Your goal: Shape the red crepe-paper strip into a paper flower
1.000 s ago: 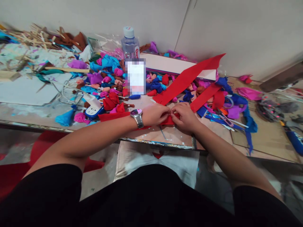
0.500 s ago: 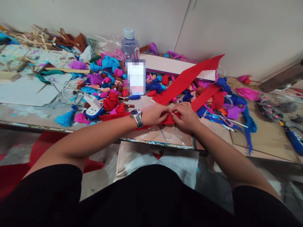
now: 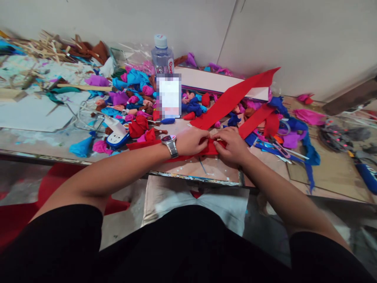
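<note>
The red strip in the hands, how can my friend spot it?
Find the front edge of the long worktable. There, the left hand and right hand hold a red strip. Another red strip behind it slants towards the wall; this one runs roughly along that edge.

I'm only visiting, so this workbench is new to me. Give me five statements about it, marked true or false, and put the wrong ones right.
1. The left hand and right hand are both at a red strip. True.
2. The watch is on the right arm. False: the silver watch is on the left arm.
3. A capped bottle stands upright. True.
4. The right hand holds the pliers. False: the green-handled pliers lie away from both hands.
5. The sleeves are white. False: the sleeves are black.
</note>
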`<move>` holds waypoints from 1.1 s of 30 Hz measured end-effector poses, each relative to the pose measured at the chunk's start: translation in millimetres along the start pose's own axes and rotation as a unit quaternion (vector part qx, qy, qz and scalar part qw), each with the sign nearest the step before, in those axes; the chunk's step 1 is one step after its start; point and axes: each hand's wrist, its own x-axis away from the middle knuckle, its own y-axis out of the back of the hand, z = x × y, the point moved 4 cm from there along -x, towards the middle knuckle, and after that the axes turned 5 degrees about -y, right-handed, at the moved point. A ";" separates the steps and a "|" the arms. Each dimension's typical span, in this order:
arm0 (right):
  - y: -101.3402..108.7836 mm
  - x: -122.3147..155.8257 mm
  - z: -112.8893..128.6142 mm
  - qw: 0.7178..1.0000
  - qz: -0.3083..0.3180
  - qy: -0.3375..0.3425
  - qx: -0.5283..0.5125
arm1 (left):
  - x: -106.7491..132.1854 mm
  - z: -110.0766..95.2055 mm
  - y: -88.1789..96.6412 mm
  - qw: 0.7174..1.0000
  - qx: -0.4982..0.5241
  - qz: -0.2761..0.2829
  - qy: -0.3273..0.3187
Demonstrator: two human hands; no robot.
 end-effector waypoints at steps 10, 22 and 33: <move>0.7 -0.7 3.2 1.000 -0.007 -0.001 -0.003 | -1.9 0.2 2.3 0.996 0.086 0.022 -0.001; 2.1 -1.1 5.1 1.000 -0.014 0.010 -0.020 | -1.7 0.7 0.9 0.994 0.104 0.037 -0.010; 3.3 0.1 7.5 0.999 -0.010 0.018 -0.025 | -2.8 0.2 -1.4 0.992 0.108 0.053 -0.037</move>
